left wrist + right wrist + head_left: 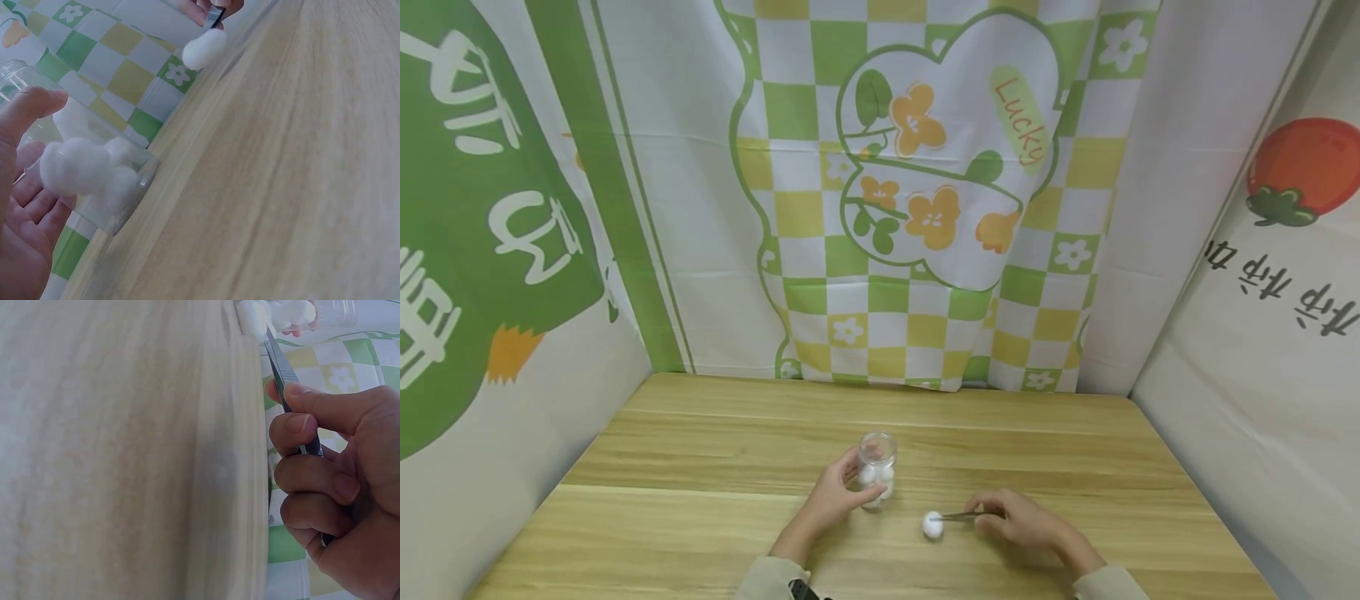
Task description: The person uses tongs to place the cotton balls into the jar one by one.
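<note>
A clear open-topped jar with several white cotton balls inside stands upright on the table. Around its side my left hand curls, thumb on the near face and fingers behind. To the right, my right hand grips metal tweezers between thumb and fingers, the other fingers folded round the handle. At the tweezers' tips is a single cotton ball, outside the jar and a short way right of it. Whether this ball touches the table is hard to tell.
The wood-grain table runs back to a green and yellow checked curtain. Printed cloth walls close in the left and right sides. A dark watch sits at the left sleeve.
</note>
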Demonstrator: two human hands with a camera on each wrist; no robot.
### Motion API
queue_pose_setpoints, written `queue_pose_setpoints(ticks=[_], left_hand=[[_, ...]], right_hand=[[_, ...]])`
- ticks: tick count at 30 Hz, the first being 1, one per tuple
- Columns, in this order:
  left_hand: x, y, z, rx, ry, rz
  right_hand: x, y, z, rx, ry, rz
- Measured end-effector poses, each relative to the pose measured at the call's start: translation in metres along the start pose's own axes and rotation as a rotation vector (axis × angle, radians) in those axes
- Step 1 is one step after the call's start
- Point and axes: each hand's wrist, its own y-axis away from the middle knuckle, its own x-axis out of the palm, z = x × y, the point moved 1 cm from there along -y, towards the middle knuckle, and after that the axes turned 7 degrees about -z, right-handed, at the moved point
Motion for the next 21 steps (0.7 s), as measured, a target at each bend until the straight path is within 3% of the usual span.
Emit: queue_pose_setpoints(ticks=[10,21], left_hand=[[0.000,0.001,0.000,0.007,-0.010,0.005],[0.000,0.001,0.002,0.009,-0.027,0.012]], right_hand=[[-0.004,-0.005,0.007,-0.016,0.011,-0.038],[-0.008,-0.012,0.009,-0.116,0.017,-0.083]])
